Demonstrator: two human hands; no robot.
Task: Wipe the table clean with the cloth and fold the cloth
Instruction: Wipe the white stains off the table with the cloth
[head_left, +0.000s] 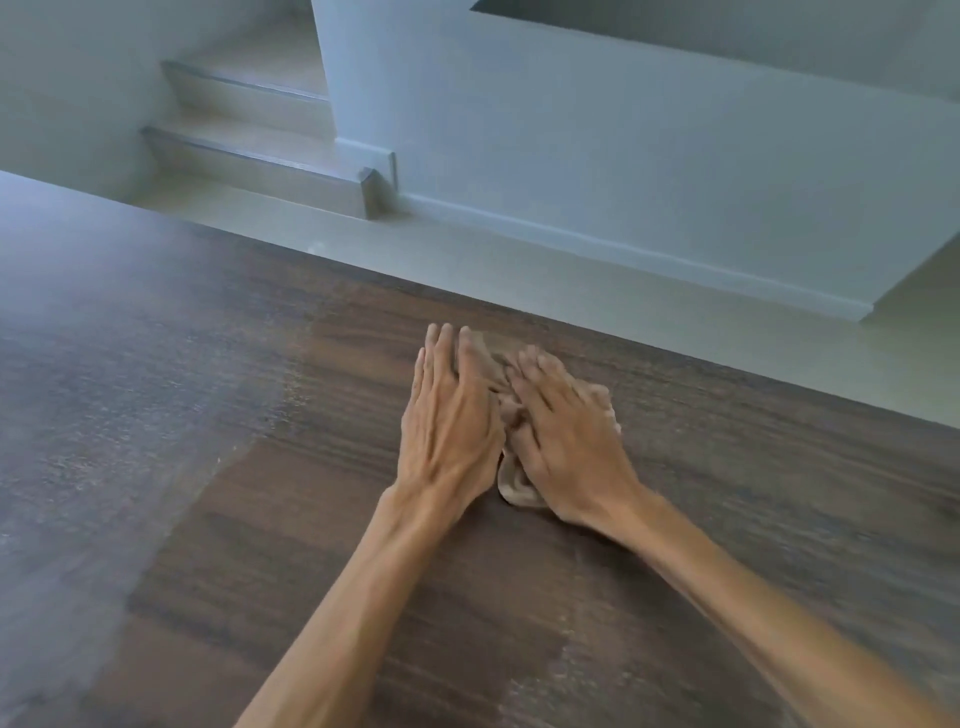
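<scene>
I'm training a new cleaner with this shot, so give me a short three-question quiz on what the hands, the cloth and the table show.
1. True or false: both hands press on the cloth.
2. Which part of the table looks dusty and pale? A) the left part B) the strip right under the hands C) no part
3. Fill in: the cloth lies ______ under the hands, not folded flat.

Key:
1. True: the left hand and the right hand lie palm down on it, side by side.
2. A: the dull grey area is on the left; the wood around the hands is darker.
3. Bunched, or crumpled.
</scene>
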